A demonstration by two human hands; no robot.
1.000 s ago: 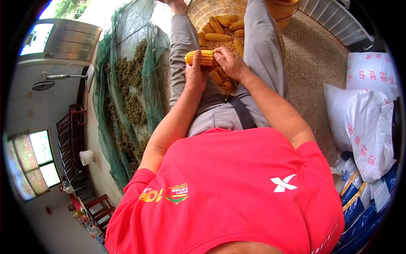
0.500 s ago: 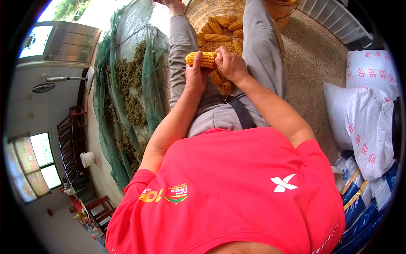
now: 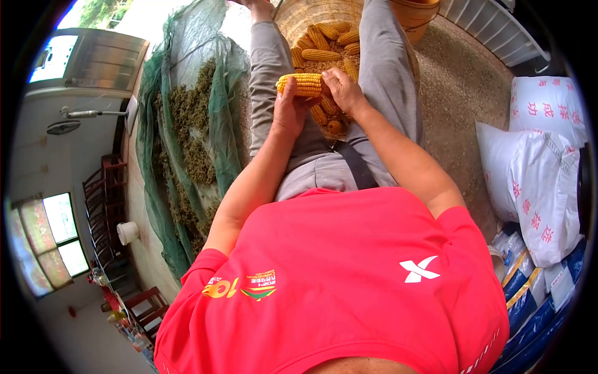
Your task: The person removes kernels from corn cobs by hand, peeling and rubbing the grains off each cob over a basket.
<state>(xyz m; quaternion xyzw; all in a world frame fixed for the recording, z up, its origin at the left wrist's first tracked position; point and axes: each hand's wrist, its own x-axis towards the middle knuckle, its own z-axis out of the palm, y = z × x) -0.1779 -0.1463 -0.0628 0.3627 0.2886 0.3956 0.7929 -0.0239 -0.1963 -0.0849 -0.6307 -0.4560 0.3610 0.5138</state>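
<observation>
Between my knees I hold a yellow corn cob (image 3: 301, 84) lying crosswise above a woven basket (image 3: 293, 17). My left hand (image 3: 289, 111) is wrapped around its left part from below, thumb on the near side. At the cob's right end, my right hand (image 3: 344, 89) grips with bent fingers and thumb; the fingertips are partly hidden. Several more corn cobs (image 3: 321, 55) lie in the basket on a layer of loose kernels (image 3: 328, 65).
Green netting (image 3: 227, 124) with dried plant stalks (image 3: 194, 134) lies to the left. A tan bucket (image 3: 414, 15) stands beyond my right knee. White printed sacks (image 3: 529, 181) are stacked at right, near a white rack (image 3: 489, 28). A small white bucket (image 3: 128, 233) sits far left.
My right hand has opened slightly from a tighter fist and its fingers have shifted up at the cob's right end. The cob has moved slightly right and up.
</observation>
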